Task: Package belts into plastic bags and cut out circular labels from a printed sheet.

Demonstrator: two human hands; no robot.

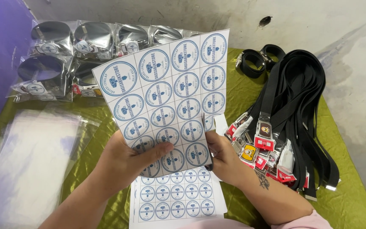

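A sticker sheet (172, 99) of round blue-and-white labels, four across and six rows deep, is held up tilted over a green cloth (352, 199) that covers the work surface. A second sheet (176, 199) of the same labels lies flat beneath it, close to the person, showing four columns and three full rows below the raised one. To the right a heap of black straps (295, 101) with badge-like buckles sprawls across the cloth, too tangled to count, with two rolled straps (259, 59) beyond it. At the far left sit about seven silvery foil packets (64, 55), and a stack of clear plastic sleeves (26, 165) lies nearer. The left hand (126, 163) grips the raised sheet's lower edge, thumb pressed flat across the front and fingers hidden behind. The right hand (225, 159) pinches the lower right corner, fingers curled closed on the paper.
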